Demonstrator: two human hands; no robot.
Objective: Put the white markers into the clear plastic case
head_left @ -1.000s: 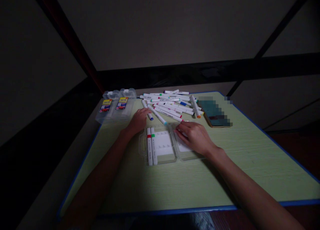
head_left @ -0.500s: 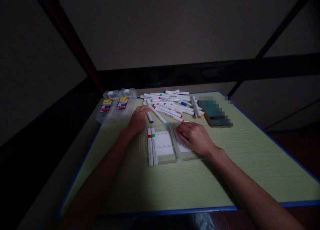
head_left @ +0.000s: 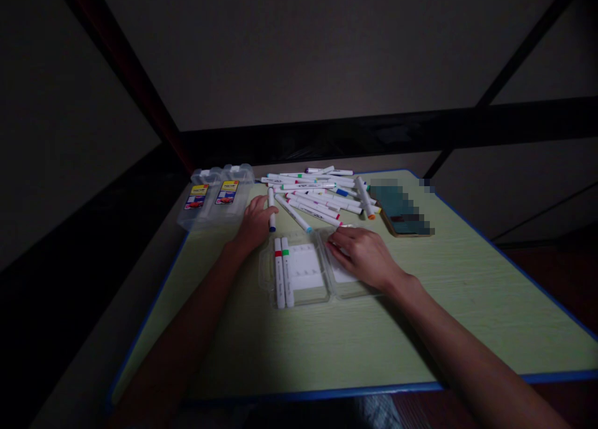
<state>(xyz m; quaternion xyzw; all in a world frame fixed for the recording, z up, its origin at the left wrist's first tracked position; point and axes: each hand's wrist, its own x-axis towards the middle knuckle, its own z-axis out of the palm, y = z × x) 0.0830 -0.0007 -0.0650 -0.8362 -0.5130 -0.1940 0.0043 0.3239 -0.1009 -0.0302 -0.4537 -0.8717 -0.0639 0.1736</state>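
Note:
My left hand (head_left: pixel 256 220) is closed around a white marker with a dark blue end (head_left: pixel 271 220), its thumb lying across the barrel. The marker points almost straight towards me. An open clear plastic case (head_left: pixel 312 299) lies in front of me; at its left side two white markers sit side by side, one with a red band (head_left: pixel 279 276) and one with a green band (head_left: pixel 288 276). My right hand (head_left: pixel 362 254) is over the case's right half, fingers bent and gripping its edge near the top; the fingertips are partly hidden.
A loose pile of white markers (head_left: pixel 311 187) with coloured ends spreads over the far part of the green table (head_left: pixel 467 317). To its right lies a phone (head_left: pixel 402 211), partly pixelated. Two closed clear cases (head_left: pixel 238 210) with labels stand at the far left edge.
The blue-ended marker has turned from slanting to nearly straight and shifted slightly left, with my left hand now around it. My right hand and the open case have stayed in place.

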